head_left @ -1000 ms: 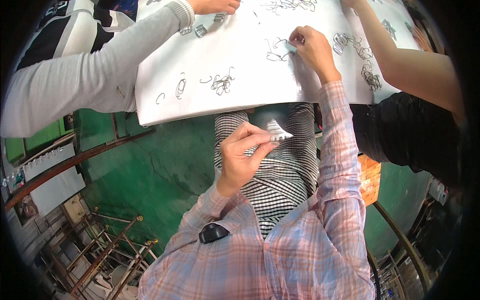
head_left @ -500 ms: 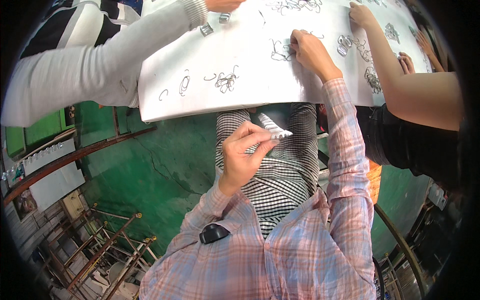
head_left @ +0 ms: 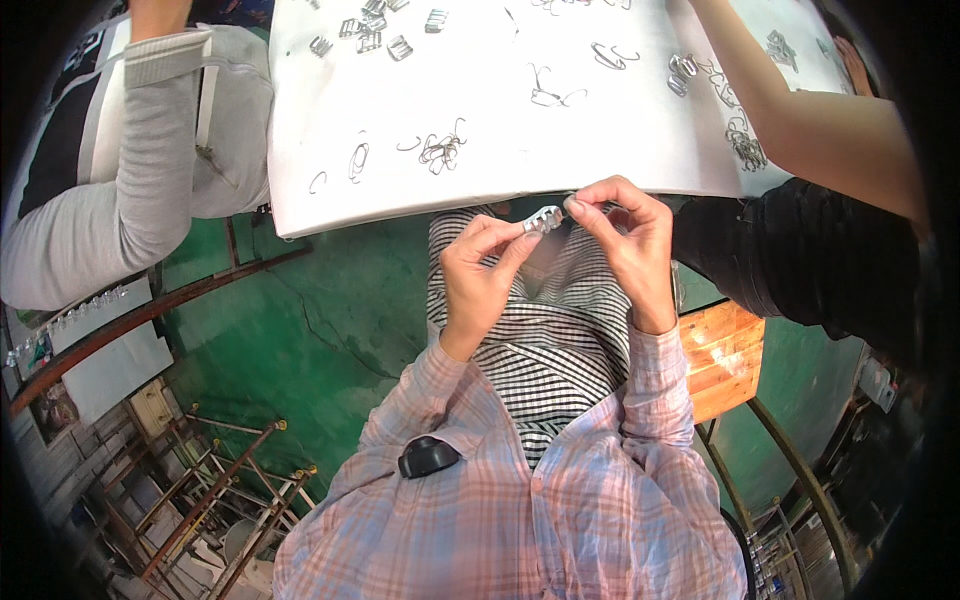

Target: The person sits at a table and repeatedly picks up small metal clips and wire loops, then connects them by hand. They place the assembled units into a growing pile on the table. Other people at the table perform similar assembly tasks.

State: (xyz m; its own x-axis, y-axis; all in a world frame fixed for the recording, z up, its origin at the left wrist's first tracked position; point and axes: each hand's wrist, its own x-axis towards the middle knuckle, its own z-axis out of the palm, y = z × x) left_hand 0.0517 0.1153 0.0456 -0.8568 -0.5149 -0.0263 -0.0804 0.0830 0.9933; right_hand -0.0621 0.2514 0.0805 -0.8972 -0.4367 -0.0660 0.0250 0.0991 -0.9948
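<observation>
My left hand (head_left: 482, 275) and my right hand (head_left: 626, 235) meet just below the near edge of the white table (head_left: 520, 160), over my striped lap. Together they pinch a small ribbed metal clip (head_left: 545, 218) between thumbs and forefingers. On the table lie several bent wire pieces (head_left: 440, 152) and a group of small metal clips (head_left: 372, 35) at the far side.
A person in a grey sleeve (head_left: 120, 200) sits at the left of the table. Another person's bare arm (head_left: 810, 120) reaches over it from the right, above dark clothing. A wooden stool (head_left: 722, 360) stands by my right side on the green floor (head_left: 300, 330).
My right hand has come back from the tabletop to my lap and joined the left hand on the metal clip. The view has tilted down toward me.
</observation>
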